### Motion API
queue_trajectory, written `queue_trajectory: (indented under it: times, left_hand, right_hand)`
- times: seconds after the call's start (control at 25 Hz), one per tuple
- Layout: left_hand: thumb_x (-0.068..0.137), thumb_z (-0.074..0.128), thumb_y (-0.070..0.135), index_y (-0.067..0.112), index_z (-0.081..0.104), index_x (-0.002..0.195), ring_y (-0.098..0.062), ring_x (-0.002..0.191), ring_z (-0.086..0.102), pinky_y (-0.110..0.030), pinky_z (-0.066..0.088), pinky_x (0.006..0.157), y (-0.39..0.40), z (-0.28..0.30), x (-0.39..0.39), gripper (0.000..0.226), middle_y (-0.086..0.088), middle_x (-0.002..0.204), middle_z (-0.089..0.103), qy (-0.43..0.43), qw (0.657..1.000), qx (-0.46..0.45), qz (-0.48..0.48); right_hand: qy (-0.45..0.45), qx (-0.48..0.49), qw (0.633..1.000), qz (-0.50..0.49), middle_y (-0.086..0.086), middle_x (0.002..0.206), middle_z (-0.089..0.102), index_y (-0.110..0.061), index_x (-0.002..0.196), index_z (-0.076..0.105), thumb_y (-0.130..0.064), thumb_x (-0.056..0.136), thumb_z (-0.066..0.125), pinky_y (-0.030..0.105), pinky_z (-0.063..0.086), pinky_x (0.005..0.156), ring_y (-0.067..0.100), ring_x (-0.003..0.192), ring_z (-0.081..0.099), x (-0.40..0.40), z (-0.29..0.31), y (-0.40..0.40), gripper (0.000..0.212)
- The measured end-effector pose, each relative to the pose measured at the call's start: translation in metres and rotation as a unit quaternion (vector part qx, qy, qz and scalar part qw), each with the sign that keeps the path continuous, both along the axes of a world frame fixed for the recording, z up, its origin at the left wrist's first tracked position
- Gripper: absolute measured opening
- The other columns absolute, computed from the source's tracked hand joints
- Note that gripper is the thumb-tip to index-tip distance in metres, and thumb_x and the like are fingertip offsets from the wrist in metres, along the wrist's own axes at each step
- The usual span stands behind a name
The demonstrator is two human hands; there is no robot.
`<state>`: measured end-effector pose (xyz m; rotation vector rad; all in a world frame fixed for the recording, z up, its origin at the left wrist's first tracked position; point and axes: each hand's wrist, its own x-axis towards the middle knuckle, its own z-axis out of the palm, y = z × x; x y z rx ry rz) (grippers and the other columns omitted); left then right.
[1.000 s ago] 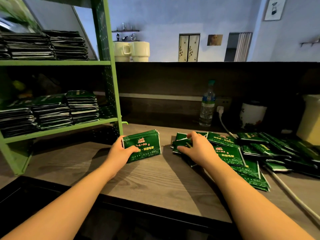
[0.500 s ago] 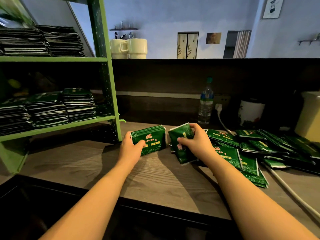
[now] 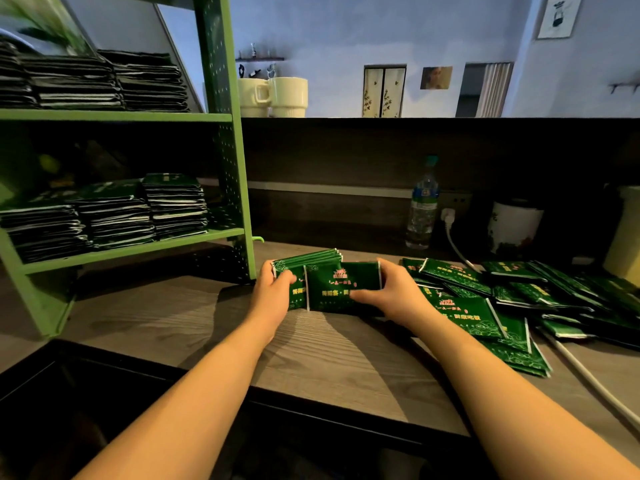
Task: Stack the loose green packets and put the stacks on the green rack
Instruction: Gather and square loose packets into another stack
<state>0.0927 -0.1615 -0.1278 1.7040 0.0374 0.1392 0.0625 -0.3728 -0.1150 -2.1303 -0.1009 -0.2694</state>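
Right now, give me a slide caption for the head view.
Left hand holds a packet stack while right hand adds a packet, beside the green rack.

- Left hand (image 3: 273, 294): forearm reaches in from the near left; fingers curled round the left edge of a bundle of packets (image 3: 304, 268), thumb lying on its front.
- Right hand (image 3: 391, 292): forearm reaches in from the near right; thumb and fingers pinch a single packet (image 3: 341, 289) against that bundle.
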Motion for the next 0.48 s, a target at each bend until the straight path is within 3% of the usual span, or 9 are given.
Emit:
queue_trajectory:
  times: [0.12, 0.2, 0.28, 0.4, 0.48]
  left_hand:
    - [0.073, 0.077, 0.063, 0.024, 0.046, 0.135, -0.024, 0.128, 0.052, -0.044, 0.042, 0.107, 0.0007, 0.0002, -0.0038, 0.08, 0.001, 0.135, 0.058, 0.008, 0.999, -0.001, -0.049]
    - [0.068, 0.089, 0.043, 0.026, 0.049, 0.124, -0.021, 0.117, 0.06, -0.046, 0.048, 0.103, 0.0008, -0.0022, -0.0034, 0.071, 0.002, 0.122, 0.064, -0.009, 0.998, 0.037, -0.057]
    - [0.076, 0.086, 0.017, 0.025, 0.052, 0.115, -0.02, 0.108, 0.063, -0.046, 0.051, 0.1, 0.0009, -0.0041, -0.0011, 0.052, 0.002, 0.112, 0.067, -0.028, 0.997, 0.053, -0.049]
    - [0.079, 0.072, -0.003, 0.025, 0.058, 0.102, -0.024, 0.101, 0.067, -0.044, 0.056, 0.092, 0.0022, -0.0021, -0.0022, 0.039, -0.003, 0.102, 0.071, -0.033, 0.996, 0.033, -0.079]
    - [0.077, 0.067, -0.006, 0.024, 0.059, 0.101, -0.023, 0.095, 0.067, -0.036, 0.058, 0.079, 0.0024, 0.0003, -0.0059, 0.039, -0.005, 0.097, 0.071, -0.032, 0.992, 0.022, -0.12]
  right_hand:
    - [-0.012, -0.075, 0.997, -0.006, -0.005, 0.095, 0.069, -0.018, 0.104, 0.064, -0.028, 0.08, 0.08, 0.034, 0.058, 0.078, 0.01, 0.087, 0.067, -0.0015, -0.0018, 0.0045, 0.031]
    - [-0.006, -0.076, 0.997, 0.016, -0.006, 0.094, 0.069, -0.018, 0.107, 0.065, -0.029, 0.083, 0.077, 0.034, 0.059, 0.076, 0.008, 0.084, 0.067, -0.0031, -0.0016, 0.0052, 0.029]
    - [-0.012, -0.076, 0.997, 0.023, -0.008, 0.1, 0.067, -0.019, 0.113, 0.061, -0.03, 0.082, 0.077, 0.034, 0.06, 0.076, 0.008, 0.088, 0.066, -0.003, -0.0019, 0.0067, 0.037]
    - [-0.01, -0.029, 0.999, 0.034, -0.012, 0.123, 0.05, -0.024, 0.14, 0.035, -0.027, 0.078, 0.082, 0.023, 0.054, 0.086, 0.009, 0.109, 0.058, -0.002, -0.0018, 0.008, 0.078]
    - [0.015, 0.001, 0.997, 0.074, -0.009, 0.128, 0.048, -0.024, 0.147, 0.024, -0.026, 0.077, 0.083, 0.014, 0.049, 0.083, 0.008, 0.11, 0.057, -0.0015, -0.0035, 0.0099, 0.092]
